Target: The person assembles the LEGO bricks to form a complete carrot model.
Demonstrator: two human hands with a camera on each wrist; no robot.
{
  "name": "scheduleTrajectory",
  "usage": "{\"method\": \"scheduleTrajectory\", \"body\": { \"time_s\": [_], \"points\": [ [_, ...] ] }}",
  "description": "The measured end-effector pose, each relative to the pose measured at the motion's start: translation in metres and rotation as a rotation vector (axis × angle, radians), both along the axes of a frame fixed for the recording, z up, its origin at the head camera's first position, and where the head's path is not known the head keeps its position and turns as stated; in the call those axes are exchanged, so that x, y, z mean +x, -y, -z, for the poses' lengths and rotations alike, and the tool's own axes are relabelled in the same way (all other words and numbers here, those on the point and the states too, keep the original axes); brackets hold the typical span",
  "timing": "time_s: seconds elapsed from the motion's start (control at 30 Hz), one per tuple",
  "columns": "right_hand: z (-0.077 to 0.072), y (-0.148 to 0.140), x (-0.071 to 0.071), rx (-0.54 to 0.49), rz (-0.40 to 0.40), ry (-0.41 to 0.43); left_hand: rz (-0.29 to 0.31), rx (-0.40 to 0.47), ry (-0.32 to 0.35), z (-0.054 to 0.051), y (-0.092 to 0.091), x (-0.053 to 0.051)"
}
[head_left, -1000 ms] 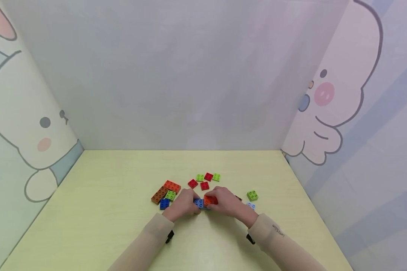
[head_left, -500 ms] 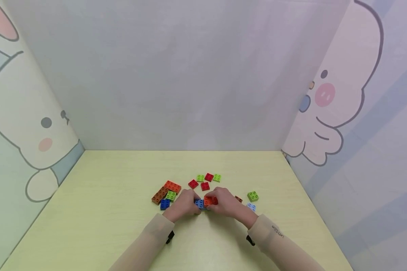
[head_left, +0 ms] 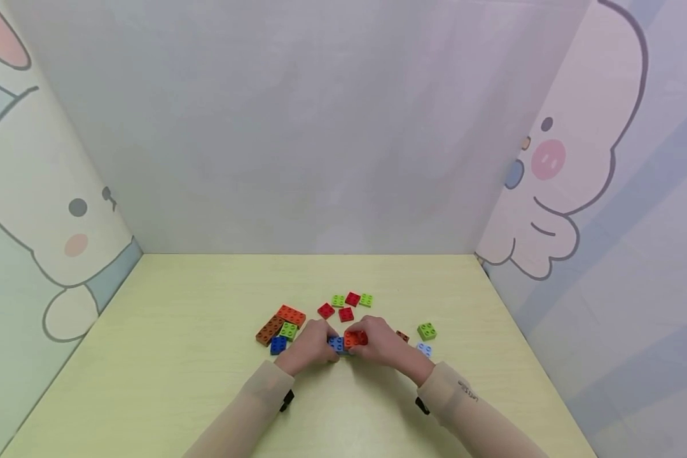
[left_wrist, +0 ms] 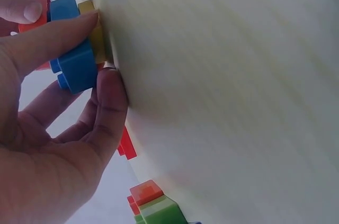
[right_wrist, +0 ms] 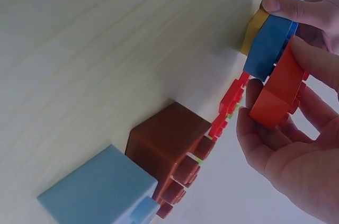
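Note:
In the middle of the table, my left hand (head_left: 311, 346) grips a blue toy brick (right_wrist: 269, 46) between thumb and fingers. Underneath it, a yellow brick (right_wrist: 254, 30) lies on the tabletop. My right hand (head_left: 380, 340) pinches an orange-red brick (right_wrist: 280, 89) that sits on the blue one and sticks out to the right. The right wrist view shows this red brick slightly tilted, with a narrow gap at the blue studs. Fingers cover parts of all three bricks.
Left of the hands lie a brown brick (head_left: 270, 331), an orange-red brick (head_left: 291, 315), a lime brick (head_left: 288, 331) and a dark blue brick (head_left: 278, 345). Behind are several flat red and lime pieces (head_left: 346, 314). At right are brown (right_wrist: 167, 139), light blue (right_wrist: 100, 187) and green (head_left: 426, 331) bricks.

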State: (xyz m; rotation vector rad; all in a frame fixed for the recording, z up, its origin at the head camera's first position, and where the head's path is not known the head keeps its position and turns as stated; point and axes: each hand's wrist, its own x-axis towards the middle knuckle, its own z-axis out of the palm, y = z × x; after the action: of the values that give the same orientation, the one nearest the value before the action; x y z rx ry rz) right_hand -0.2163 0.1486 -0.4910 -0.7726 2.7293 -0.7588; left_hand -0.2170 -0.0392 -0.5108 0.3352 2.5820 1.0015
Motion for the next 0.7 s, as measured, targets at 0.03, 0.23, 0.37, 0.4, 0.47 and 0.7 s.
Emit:
{"method": "scheduleTrajectory", "body": {
  "time_s": [0.03, 0.23, 0.37, 0.4, 0.47, 0.7],
  "points": [
    [0.0000, 0.0000, 0.0003, 0.000, 0.004, 0.002, 0.000, 0.004, 0.001, -0.0002, -0.0001, 0.0001],
    [0.0009, -0.0005, 0.0011, -0.002, 0.012, -0.003, -0.002, 0.008, 0.007, -0.0011, -0.0006, 0.0005],
    [0.0018, -0.0007, 0.0012, -0.003, 0.016, 0.001, 0.003, 0.002, 0.001, -0.0011, -0.0006, 0.0011],
    [0.0019, -0.0007, 0.0013, -0.004, 0.017, 0.003, 0.004, 0.003, 0.000, -0.0012, -0.0006, 0.0012],
    [0.0020, -0.0006, 0.0013, -0.003, 0.019, 0.005, 0.004, 0.003, -0.004, -0.0013, -0.0007, 0.0013],
    [0.0012, 0.0014, 0.0017, 0.006, 0.009, -0.003, 0.000, 0.007, -0.003, -0.0011, -0.0003, 0.0010]
  ]
}}
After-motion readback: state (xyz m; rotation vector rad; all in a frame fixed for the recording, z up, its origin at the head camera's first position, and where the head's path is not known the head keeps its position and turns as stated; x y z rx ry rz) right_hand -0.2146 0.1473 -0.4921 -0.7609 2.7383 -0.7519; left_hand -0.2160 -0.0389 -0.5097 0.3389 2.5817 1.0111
